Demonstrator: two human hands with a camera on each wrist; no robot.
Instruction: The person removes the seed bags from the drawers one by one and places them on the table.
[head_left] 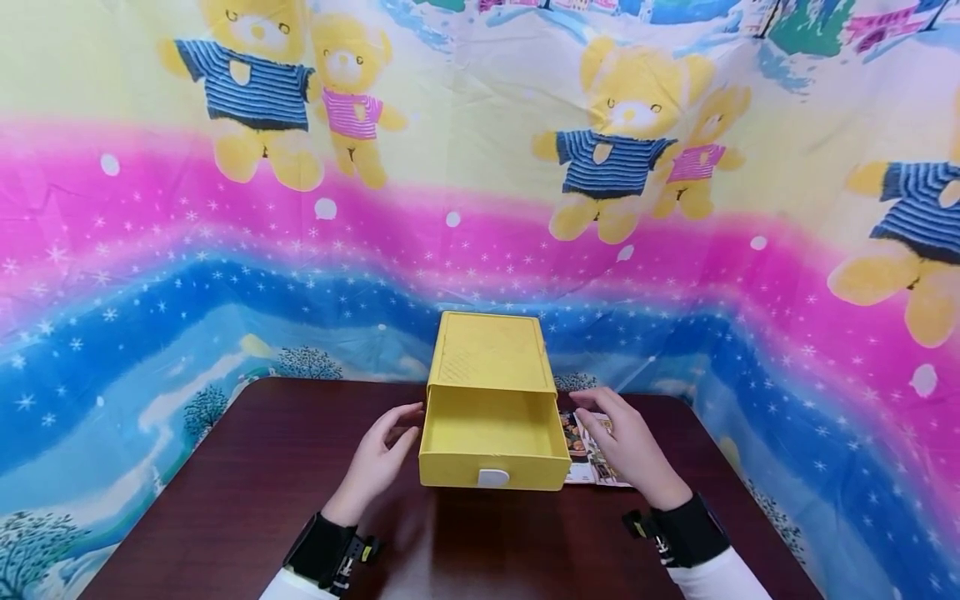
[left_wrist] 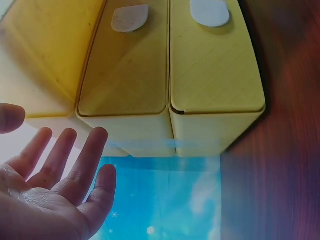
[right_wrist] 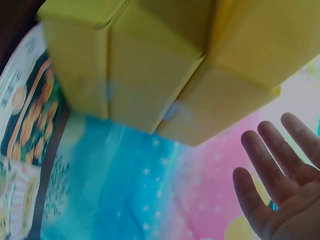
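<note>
Filling the background, a printed cloth (head_left: 465,125) carries bears in striped shirts above pink and blue bands dotted with snowflakes. Before it stands a dark reddish-brown table (head_left: 240,467) with a glossy top. On the table, between the person's two hands, is a yellow cabinet (head_left: 491,354); its top drawer (head_left: 457,470) is pulled well out toward the person. Two lower drawers (left_wrist: 215,70), seen from the left wrist, are pushed in, their fronts side by side in that turned view. The left hand (head_left: 378,458) is just beside the pulled-out drawer, on its left; its grip is wide and relaxed, fingers apart and slightly bent, with hold of nothing. The right hand (head_left: 633,446) is near the cabinet's right side, above the table; its grip is likewise spread loose and has hold of nothing. Printed paper (head_left: 588,467) with coloured pictures lies on the table to the right of the cabinet, partly hidden by the right hand. Each wrist bears a black band (head_left: 690,529), below which a white sleeve (head_left: 720,579) begins. Smallest is the white handle (head_left: 492,478), centred on the top drawer's front.
</note>
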